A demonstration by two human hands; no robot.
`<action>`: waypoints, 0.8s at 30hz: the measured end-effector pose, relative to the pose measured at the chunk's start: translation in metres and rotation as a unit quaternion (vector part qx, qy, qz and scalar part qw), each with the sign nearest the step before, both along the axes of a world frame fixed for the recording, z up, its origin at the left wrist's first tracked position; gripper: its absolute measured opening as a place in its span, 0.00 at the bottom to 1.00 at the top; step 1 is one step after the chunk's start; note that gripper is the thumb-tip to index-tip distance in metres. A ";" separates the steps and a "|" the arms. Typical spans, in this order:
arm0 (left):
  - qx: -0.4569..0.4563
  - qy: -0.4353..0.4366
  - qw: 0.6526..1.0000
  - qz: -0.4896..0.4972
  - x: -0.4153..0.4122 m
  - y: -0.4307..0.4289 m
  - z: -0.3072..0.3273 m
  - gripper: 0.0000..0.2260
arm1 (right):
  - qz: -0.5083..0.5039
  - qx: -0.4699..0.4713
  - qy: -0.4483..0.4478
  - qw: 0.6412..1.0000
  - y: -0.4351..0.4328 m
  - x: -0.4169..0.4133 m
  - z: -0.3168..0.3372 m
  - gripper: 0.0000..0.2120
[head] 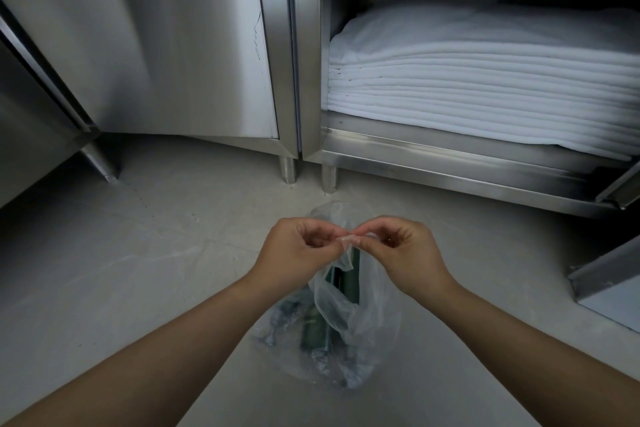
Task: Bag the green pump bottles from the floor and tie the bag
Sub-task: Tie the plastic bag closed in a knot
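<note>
Looks like a back-of-house linen/storage rm: stainless steel cabinets [166, 45] on short legs, stack of folded white linens [485, 90] inside, bare grey floor [138, 253].

Your left hand [298, 251] and right hand [403, 251] meet at the centre, near you, each pinching the bag's [349, 319] top between them. The bag hangs below your hands and rests on the floor [138, 253], with the pump bottles [313, 329] inside it. Beyond the bag, far from you, stands a cabinet [398, 156] on short legs; its right compartment is open, with a stack of folded cloths [485, 87] on the shelf. To the far left is a closed cabinet door [156, 45]. At the right edge, another cabinet's corner [609, 284] sits on the floor.
</note>
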State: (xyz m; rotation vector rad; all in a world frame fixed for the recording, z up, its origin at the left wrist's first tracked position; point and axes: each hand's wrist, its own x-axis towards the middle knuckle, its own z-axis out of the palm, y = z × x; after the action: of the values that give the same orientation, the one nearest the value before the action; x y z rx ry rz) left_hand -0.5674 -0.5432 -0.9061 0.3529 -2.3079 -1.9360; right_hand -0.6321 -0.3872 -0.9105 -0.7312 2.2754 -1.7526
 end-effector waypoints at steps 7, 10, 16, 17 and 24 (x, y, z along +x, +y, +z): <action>0.038 -0.023 0.999 -0.004 -0.002 0.000 0.001 0.05 | -0.015 -0.006 -0.002 1.000 0.000 -0.001 -0.006 0.05; 0.018 -0.032 0.999 -0.003 -0.002 -0.002 0.000 0.06 | -0.014 -0.012 -0.007 1.000 0.000 0.001 -0.008 0.05; -0.056 -0.036 0.998 0.006 -0.003 -0.002 -0.001 0.04 | -0.010 0.004 -0.025 1.000 0.003 0.000 -0.014 0.07; -0.077 -0.033 0.996 0.004 -0.002 -0.001 -0.001 0.04 | -0.008 0.010 -0.029 0.999 0.003 0.000 -0.016 0.07; -0.077 -0.041 0.996 0.007 0.001 -0.003 -0.006 0.04 | 0.010 0.078 -0.022 0.997 0.010 0.002 -0.022 0.03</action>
State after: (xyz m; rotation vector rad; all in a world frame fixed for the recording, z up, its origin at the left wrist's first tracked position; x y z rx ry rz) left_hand -0.5665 -0.5463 -0.9121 0.4380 -2.4784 -1.7554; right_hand -0.6299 -0.3772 -0.9322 -0.6757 2.3342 -1.5447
